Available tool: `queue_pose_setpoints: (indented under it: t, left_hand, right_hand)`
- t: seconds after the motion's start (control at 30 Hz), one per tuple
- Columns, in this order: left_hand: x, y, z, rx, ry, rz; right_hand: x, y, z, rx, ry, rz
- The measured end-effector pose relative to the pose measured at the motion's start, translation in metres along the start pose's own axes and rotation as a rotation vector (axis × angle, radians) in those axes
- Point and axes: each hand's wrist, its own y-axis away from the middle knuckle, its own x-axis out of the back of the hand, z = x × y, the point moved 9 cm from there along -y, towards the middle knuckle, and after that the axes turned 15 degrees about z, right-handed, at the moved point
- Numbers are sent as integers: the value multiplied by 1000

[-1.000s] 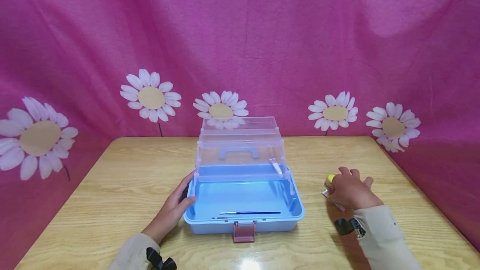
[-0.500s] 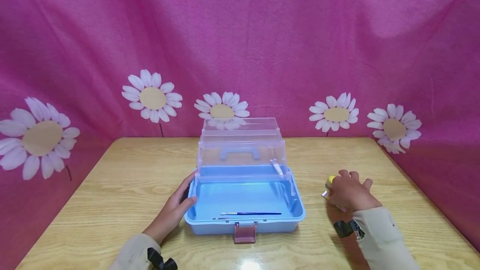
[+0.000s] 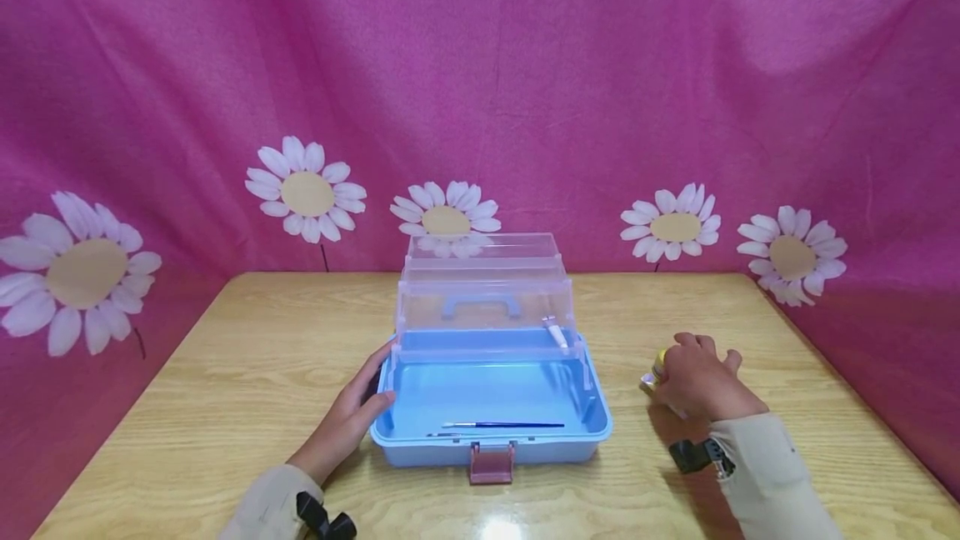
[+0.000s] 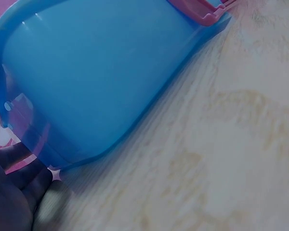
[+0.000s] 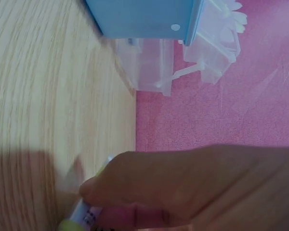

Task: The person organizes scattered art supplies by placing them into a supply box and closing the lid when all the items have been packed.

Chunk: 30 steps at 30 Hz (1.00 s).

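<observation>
A blue storage box [image 3: 487, 450] stands opened, its clear hinged trays [image 3: 480, 307] raised at the back. My left hand [image 3: 347, 419] grips its left side, thumb over the rim, fingers outside. Inside, near the front, lies a dark-handled paintbrush [image 3: 517, 425], with a second thin brush [image 3: 442, 435] partly hidden by the rim. A white tube [image 3: 556, 332] sits in a raised tray. On the right, my right hand [image 3: 701, 377] pinches a small white tube [image 5: 86, 215] with a yellow end close to the tabletop. A yellow-topped item [image 3: 660, 362] shows beside these fingers, mostly covered.
A pink latch [image 3: 491, 465] hangs down at the box's front. The wooden table [image 3: 225, 373] extends around the box. Behind and at both sides hangs a magenta cloth [image 3: 525, 90] printed with white daisies.
The small tube's visible end has shifted slightly under my right hand, which has moved only a little. My left hand stays on the box.
</observation>
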Motion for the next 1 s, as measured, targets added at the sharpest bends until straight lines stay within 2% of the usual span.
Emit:
queue_pose_setpoints:
  t: [0.33, 0.8, 1.0]
  left_hand:
    - [0, 0, -1, 17, -1, 2]
    - [0, 1, -4, 36, -14, 2]
    - [0, 1, -1, 10, -2, -1]
  right_hand:
    - [10, -3, -9, 51, -72, 111]
    - [20, -5, -14, 97, -133, 207]
    - [27, -8, -18, 99, -153, 256]
